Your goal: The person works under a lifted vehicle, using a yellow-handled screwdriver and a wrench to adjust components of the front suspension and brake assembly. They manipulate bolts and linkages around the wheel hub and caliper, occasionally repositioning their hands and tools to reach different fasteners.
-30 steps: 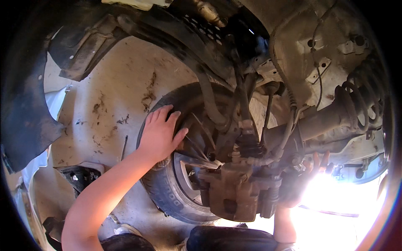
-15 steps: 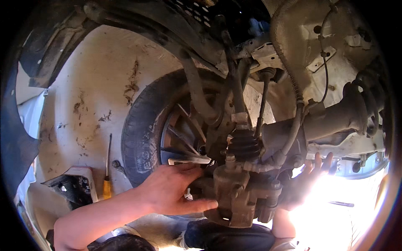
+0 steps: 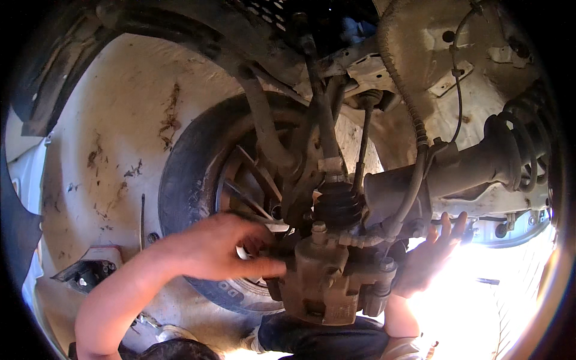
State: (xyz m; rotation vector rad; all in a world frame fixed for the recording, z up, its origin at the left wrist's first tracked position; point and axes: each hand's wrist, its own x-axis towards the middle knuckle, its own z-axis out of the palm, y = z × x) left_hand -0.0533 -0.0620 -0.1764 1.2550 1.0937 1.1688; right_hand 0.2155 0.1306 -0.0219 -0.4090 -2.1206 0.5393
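A brown, grimy brake caliper (image 3: pixel 321 279) hangs in the middle, with a brake hose (image 3: pixel 409 201) joining its upper right side. Left of the caliper is my left hand (image 3: pixel 231 249), its thumb and fingers curved and apart. The thumb tip comes up to the caliper's edge; the fingertips are partly hidden, and no held object shows. Beyond the caliper's right side my right hand (image 3: pixel 427 261) has its fingers stretched upward and spread, with strong glare over part of it. Just above the caliper sits a black ribbed rubber boot (image 3: pixel 337 203).
A wheel with tyre (image 3: pixel 189 174) lies behind the caliper. To the right run a strut (image 3: pixel 459 174) and coil spring (image 3: pixel 528 141). A thin screwdriver shaft (image 3: pixel 143 219) shows beyond my left forearm, near a black-and-white part (image 3: pixel 90 270). Bright glare covers the lower right.
My left hand has drawn left and up, away from the caliper's side. The caliper looks turned slightly, showing an opening low on its face. My right hand stays beside it, and the view has shifted.
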